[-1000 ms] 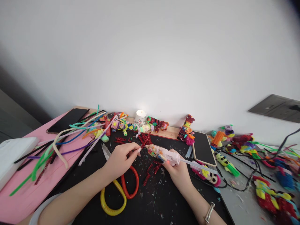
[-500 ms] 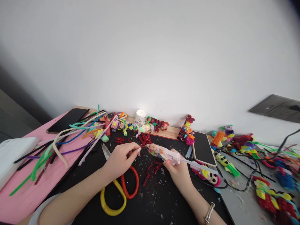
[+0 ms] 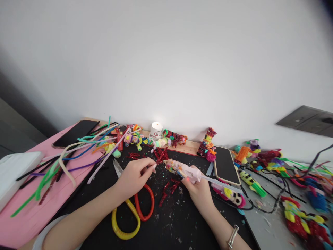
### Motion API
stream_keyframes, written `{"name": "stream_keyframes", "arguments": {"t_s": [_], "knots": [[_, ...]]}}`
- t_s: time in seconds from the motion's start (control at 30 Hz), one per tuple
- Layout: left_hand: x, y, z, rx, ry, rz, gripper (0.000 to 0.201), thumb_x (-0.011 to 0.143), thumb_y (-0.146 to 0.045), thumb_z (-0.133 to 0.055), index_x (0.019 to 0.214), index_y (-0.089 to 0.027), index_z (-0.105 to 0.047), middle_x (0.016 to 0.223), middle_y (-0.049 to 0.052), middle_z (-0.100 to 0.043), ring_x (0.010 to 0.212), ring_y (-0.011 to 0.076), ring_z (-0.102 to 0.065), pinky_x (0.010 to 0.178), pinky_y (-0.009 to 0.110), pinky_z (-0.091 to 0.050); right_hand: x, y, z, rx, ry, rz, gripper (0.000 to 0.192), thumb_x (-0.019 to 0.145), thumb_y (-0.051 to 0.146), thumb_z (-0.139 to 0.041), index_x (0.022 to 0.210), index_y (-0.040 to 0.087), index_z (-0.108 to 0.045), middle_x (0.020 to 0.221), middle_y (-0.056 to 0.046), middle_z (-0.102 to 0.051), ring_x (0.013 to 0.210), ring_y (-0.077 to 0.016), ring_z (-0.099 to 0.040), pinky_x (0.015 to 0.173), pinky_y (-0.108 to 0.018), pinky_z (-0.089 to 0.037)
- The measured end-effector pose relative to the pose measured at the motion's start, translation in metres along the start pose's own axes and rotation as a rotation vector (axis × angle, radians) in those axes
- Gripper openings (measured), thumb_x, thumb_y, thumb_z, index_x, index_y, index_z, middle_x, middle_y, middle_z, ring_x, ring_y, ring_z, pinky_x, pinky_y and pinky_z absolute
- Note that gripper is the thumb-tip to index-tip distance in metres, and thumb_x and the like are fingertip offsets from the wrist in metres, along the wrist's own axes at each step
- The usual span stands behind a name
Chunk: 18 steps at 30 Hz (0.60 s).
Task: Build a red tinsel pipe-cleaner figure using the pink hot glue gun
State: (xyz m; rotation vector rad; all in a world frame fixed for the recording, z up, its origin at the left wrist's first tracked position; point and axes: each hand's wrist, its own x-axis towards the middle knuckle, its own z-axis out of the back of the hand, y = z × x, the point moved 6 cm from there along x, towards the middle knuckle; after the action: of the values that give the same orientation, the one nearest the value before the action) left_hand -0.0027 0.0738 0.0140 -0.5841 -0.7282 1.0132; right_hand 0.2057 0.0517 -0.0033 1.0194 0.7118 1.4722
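My left hand (image 3: 139,175) is closed in a pinch on a small piece of red tinsel pipe cleaner (image 3: 157,162), mostly hidden by the fingertips. In my right hand (image 3: 199,191) is a pale pink hot glue gun (image 3: 191,173) with coloured blobs along its front and a small red light. Its nozzle points left, close to the pinched piece; whether they touch I cannot tell. A clear glue stick (image 3: 221,183) juts out of its back. Cut red tinsel pieces (image 3: 161,153) lie just behind the nozzle, others (image 3: 168,191) in front. Scissors (image 3: 125,231) with yellow and red handles lie under my left wrist.
Pipe cleaners (image 3: 67,158) spread over a pink surface (image 3: 18,227) at left, near a dark phone (image 3: 75,133). A paper cup (image 3: 156,130) and pipe-cleaner dolls (image 3: 207,145) line the wall. Another phone (image 3: 227,166), dolls and black cable (image 3: 273,210) lie at right.
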Motion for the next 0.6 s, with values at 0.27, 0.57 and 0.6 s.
{"name": "stream_keyframes", "arguments": {"t_s": [0.27,0.57,0.6], "knots": [[0.0008,-0.001,0.0003,-0.008,-0.001,0.005,0.019,0.089,-0.022,-0.046,0.077,-0.017,-0.059,0.064,-0.003,-0.059,0.051,0.0098,-0.047,0.052,0.02,-0.032,-0.0007,0.0009,0.0008,-0.012,0.001,-0.019,0.014,0.071,0.021,-0.054,0.066,0.021,-0.041,0.059,0.005,-0.04,0.053,-0.0128,-0.038,0.05,-0.023,-0.031],[0.0006,-0.0003,0.0005,0.0,-0.008,-0.005,0.017,0.088,-0.021,-0.046,0.077,-0.017,-0.059,0.063,-0.003,-0.059,0.05,0.0097,-0.045,0.051,0.021,-0.032,0.0004,0.0008,0.0015,-0.048,-0.016,-0.015,0.008,0.073,0.022,-0.053,0.07,0.019,-0.047,0.062,0.002,-0.048,0.056,-0.0145,-0.044,0.052,-0.024,-0.035],[0.0009,-0.0001,0.0006,0.001,-0.01,-0.005,0.017,0.088,-0.021,-0.046,0.077,-0.017,-0.058,0.063,-0.003,-0.059,0.05,0.0097,-0.045,0.051,0.021,-0.032,0.0004,0.0011,0.0019,-0.056,-0.02,-0.014,0.007,0.073,0.022,-0.053,0.07,0.019,-0.048,0.062,0.002,-0.049,0.056,-0.0146,-0.045,0.052,-0.024,-0.035]]}}
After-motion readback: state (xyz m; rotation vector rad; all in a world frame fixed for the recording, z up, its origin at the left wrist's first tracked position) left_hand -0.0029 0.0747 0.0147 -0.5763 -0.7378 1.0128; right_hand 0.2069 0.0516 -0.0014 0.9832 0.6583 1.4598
